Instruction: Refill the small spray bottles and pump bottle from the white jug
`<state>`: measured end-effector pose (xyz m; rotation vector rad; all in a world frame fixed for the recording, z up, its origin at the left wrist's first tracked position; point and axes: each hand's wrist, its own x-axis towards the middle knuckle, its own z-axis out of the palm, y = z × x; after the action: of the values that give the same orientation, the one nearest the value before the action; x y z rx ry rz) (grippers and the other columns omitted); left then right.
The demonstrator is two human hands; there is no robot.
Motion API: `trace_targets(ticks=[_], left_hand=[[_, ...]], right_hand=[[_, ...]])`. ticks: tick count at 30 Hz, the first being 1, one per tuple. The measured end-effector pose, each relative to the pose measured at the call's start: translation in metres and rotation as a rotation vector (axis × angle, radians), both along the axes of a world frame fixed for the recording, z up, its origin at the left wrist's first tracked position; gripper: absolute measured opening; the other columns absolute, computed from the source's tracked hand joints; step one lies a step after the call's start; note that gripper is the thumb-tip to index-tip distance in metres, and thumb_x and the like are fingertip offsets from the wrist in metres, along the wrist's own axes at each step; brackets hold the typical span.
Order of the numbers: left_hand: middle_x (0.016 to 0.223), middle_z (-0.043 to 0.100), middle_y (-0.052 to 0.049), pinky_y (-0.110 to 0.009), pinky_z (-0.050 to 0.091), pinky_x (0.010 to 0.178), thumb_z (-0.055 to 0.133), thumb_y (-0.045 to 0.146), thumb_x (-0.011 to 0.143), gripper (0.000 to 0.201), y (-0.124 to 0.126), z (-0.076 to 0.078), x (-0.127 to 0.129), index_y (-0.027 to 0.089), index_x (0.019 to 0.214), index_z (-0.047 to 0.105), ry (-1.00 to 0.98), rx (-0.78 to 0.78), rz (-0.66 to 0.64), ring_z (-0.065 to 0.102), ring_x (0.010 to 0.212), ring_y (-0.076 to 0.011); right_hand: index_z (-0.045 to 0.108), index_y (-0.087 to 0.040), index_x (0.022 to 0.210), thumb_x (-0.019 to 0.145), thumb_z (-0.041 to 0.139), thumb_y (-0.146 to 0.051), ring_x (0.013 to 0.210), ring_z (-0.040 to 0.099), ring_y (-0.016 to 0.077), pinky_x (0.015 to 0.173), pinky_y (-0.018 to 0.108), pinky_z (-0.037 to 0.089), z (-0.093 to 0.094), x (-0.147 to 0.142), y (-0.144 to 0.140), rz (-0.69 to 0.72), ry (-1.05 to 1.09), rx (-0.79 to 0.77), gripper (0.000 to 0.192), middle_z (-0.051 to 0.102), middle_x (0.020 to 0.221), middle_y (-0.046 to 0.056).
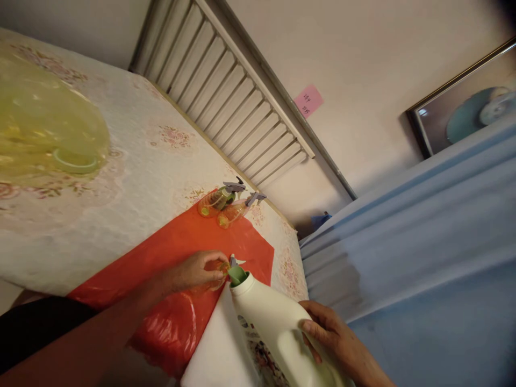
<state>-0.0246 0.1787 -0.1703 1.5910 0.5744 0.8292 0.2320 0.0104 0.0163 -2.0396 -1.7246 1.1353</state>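
While tilted, white jug (274, 328) with green spout (237, 275) in right hand (334, 336).

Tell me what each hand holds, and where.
Right hand grips the white jug by its handle; left hand wraps a small orange bottle around its body.

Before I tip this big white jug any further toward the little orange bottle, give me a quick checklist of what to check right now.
1. Left hand steadies the small orange bottle: ok, fingers wrap it on the red plastic sheet.
2. Right hand grips the white jug: ok, fingers curl around its handle side.
3. Jug's green spout lined up with the bottle's mouth: cannot tell, the hand hides the opening.
4. Bottle's top off: cannot tell.
5. Two spray bottles out of the way: ok, they lie farther back on the sheet.
6. Spill on the sheet: cannot tell.
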Motion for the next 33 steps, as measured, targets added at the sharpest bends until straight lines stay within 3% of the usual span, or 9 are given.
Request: trace_targets(ticks=[14, 33], left_hand=[[0.112, 0.072, -0.002, -0.03, 0.048, 0.092, 0.059, 0.031, 0.077, 0.031, 0.0043, -0.0089, 0.0039, 0.02, 0.105, 0.067, 0.0, -0.004, 0.0, 0.063, 0.109, -0.0255], [0.105, 0.073, -0.001, -0.031, 0.049, 0.09, 0.058, 0.032, 0.076, 0.029, 0.0039, -0.0098, 0.0057, 0.021, 0.102, 0.067, -0.027, -0.021, 0.003, 0.065, 0.103, -0.0249]], right_hand=[[0.057, -0.017, 0.089, 0.088, 0.055, -0.059, 0.047, 0.044, 0.0069, 0.049, 0.022, 0.034, 0.0044, -0.0044, 0.0039, 0.012, -0.015, -0.016, 0.043, 0.054, 0.068, -0.004], [0.057, -0.016, 0.092, 0.088, 0.056, -0.059, 0.047, 0.044, 0.0068, 0.048, 0.021, 0.033, 0.0058, -0.0043, 0.0056, 0.012, -0.006, -0.035, 0.044, 0.055, 0.068, -0.003]])
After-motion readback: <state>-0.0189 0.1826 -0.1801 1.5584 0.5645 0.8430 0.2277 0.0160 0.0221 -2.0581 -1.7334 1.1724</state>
